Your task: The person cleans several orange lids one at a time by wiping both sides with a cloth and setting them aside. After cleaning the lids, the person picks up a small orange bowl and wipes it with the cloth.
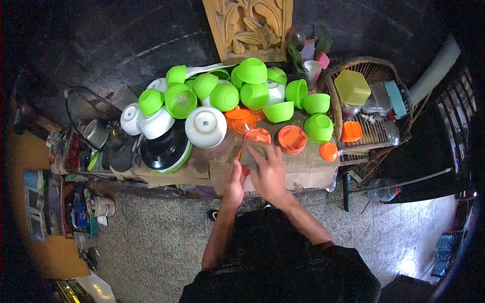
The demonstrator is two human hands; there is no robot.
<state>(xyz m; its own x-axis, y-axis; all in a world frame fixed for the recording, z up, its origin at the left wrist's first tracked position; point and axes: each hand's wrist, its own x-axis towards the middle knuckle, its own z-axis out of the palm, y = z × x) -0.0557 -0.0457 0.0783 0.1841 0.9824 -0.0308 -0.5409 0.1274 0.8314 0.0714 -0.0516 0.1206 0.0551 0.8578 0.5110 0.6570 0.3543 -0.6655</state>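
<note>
My left hand is closed around the side of a small orange dish or lid, which is mostly hidden by my hands and shows only as a strip of orange. Pressed against it is a greyish-green cloth, gripped in the bent fingers of my right hand. Just beyond my hands lies an orange round lid. To the right of my right hand is a stack of orange lids. An upturned white bowl stands to the left.
Several green bowls are piled along the back of the cardboard-covered table. Black plates sit at the left, a small orange cup at the right. A wicker basket holds plastic containers. A carved wooden panel stands behind.
</note>
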